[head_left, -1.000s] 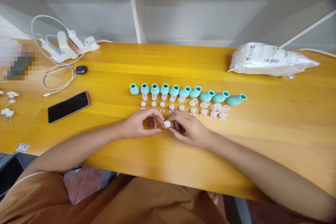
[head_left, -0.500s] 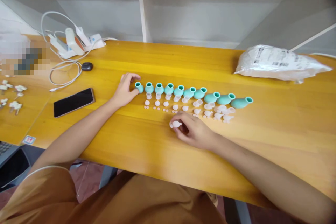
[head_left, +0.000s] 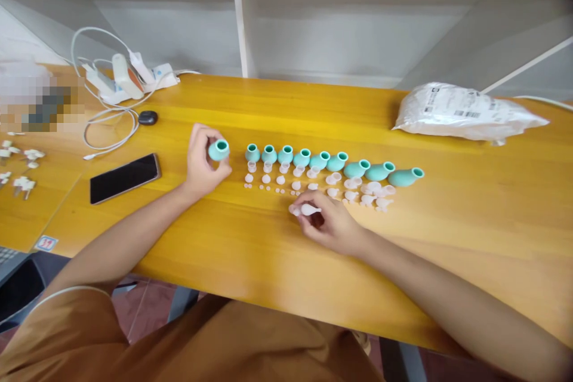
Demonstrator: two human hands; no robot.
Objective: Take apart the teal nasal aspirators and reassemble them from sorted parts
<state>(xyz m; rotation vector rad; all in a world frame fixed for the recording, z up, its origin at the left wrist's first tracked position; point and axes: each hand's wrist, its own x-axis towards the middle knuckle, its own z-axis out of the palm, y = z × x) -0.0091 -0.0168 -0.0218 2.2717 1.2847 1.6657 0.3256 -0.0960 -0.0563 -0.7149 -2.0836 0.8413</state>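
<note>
My left hand (head_left: 202, 161) grips a teal rubber bulb (head_left: 219, 150), its round mouth facing up, just left of a row of similar teal bulbs (head_left: 327, 160). In front of the row lie several clear plastic cups (head_left: 299, 171), white teardrop-shaped pieces (head_left: 296, 185) and tiny pale discs (head_left: 280, 191). Nearer the table's front edge, my right hand (head_left: 331, 222) is closed on a white teardrop-shaped piece (head_left: 308, 209) with a narrow tip. Another small clear piece shows at its fingertips, too small to name.
A black phone (head_left: 125, 178) lies left of my left forearm. Behind it are a small black case (head_left: 147, 117), a coiled white cable and a power strip (head_left: 165, 75). A wrapped plastic parcel (head_left: 465, 112) rests at the back right. Small white parts (head_left: 24, 184) lie far left.
My left hand has taken the leftmost teal bulb out of the row and moved it left. The white piece in my right hand has turned, its tip showing more. The view has shifted slightly.
</note>
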